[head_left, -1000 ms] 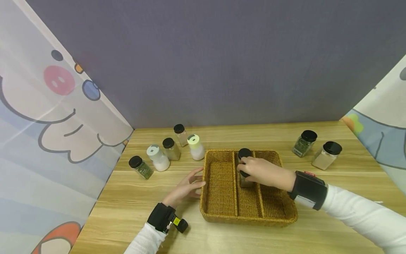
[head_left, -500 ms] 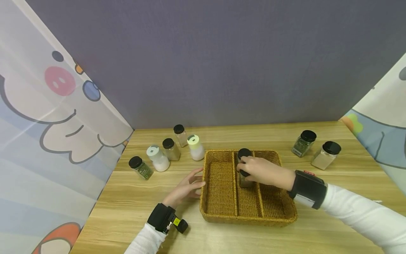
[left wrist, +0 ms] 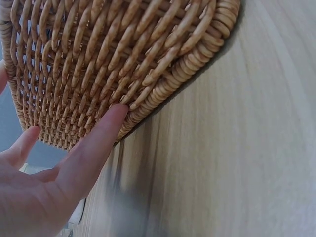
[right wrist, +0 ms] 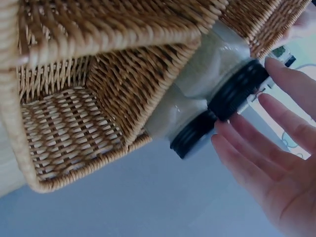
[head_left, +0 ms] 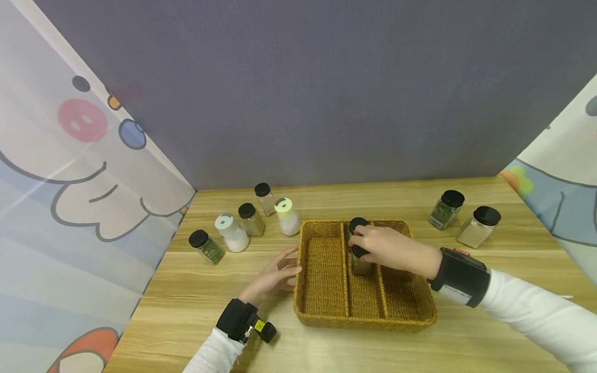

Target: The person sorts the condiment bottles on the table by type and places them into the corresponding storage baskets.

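Observation:
A wicker basket (head_left: 366,322) with three compartments stands on the table. Its middle compartment holds two black-lidded spice jars, one behind the other. My right hand (head_left: 384,246) reaches over the basket and pinches the lid of the front spice jar (head_left: 361,267); the rear jar (head_left: 357,224) is partly hidden by the fingers. In the right wrist view, thumb and fingertips lie at opposite edges of that lid (right wrist: 239,89), with the other lid (right wrist: 192,134) right beside it. My left hand (head_left: 272,277) rests its spread, mostly straight fingers (left wrist: 94,143) against the basket's left outer wall.
Left of the basket stand a green-herb jar (head_left: 212,251), a white-topped shaker (head_left: 235,238), a yellow-topped shaker (head_left: 289,223) and two black-lidded jars (head_left: 252,223). At the right are a herb jar (head_left: 443,215) and a pale-powder jar (head_left: 474,233). A grey panel (head_left: 326,103) rises behind the table.
My right wrist has shifted slightly to the right while the fingers stay at the front jar's lid. The left hand, basket and jars look unmoved.

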`<state>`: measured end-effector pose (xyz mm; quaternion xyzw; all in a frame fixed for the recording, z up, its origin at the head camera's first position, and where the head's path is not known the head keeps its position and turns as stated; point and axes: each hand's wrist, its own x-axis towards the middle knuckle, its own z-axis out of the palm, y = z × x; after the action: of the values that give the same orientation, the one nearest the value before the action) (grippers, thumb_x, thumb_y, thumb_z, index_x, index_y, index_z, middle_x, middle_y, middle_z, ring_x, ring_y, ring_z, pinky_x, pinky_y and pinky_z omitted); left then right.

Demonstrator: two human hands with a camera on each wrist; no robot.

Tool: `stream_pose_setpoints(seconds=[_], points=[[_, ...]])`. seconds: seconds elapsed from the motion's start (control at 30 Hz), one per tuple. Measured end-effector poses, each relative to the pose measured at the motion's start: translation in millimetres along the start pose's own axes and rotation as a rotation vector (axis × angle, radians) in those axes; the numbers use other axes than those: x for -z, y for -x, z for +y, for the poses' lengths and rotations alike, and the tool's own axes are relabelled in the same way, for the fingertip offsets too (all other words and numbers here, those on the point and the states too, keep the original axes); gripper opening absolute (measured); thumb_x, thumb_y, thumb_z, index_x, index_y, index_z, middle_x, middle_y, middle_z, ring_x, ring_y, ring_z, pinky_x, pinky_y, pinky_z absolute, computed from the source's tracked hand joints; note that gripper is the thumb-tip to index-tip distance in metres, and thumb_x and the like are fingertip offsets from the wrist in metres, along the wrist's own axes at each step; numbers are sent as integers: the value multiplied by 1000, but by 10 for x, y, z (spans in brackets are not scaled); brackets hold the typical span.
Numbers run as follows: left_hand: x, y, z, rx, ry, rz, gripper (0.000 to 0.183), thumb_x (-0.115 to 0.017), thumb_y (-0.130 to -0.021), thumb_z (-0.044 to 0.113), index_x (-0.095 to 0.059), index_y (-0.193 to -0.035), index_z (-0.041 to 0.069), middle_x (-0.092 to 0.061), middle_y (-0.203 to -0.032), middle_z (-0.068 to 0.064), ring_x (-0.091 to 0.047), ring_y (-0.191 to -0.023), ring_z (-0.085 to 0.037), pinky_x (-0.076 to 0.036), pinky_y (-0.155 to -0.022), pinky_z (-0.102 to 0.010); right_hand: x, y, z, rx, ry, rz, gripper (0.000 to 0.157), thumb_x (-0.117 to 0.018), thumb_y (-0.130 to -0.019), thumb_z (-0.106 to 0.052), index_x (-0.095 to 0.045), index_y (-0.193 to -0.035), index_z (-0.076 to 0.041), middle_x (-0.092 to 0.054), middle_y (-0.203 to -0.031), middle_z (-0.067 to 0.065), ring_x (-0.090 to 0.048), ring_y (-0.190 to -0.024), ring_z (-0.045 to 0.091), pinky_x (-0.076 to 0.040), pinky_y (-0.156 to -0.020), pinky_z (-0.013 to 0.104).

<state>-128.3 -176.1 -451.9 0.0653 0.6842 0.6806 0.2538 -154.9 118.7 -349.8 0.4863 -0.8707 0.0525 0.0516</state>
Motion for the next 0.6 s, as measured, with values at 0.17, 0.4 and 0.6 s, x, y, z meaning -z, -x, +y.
stream_pose_setpoints(seconds=[0.17,0.4,0.6], points=[[24,-18,-35,-11,-20,-4,75,-62,-81,35,-21,-141,16,-25,-137,-26,-41,-116,-35,-48,-80,-48,66,35,41,11,-9,68,33,-74,-69,-16,-62,-98,-7,-54,-87,6,-57,-68,15,-50,-54,21],[26,-9,-36,-26,-19,-4,74,-62,-82,34,-21,-140,14,-25,-135,-29,-40,-116,-37,-48,-80,-47,146,104,128,-8,-8,153,31,-75,-68,-11,-62,-95,-6,-57,-86,6,-56,-59,12,-49,-50,19],[17,0,-22,-25,-25,-13,73,-61,-83,33,-20,-141,14,-25,-135,-28,-42,-115,-35,-49,-79,-47,184,147,241,-37,13,186,29,-73,-70,-12,-63,-96,-4,-60,-86,7,-57,-59,13,-49,-50,19]])
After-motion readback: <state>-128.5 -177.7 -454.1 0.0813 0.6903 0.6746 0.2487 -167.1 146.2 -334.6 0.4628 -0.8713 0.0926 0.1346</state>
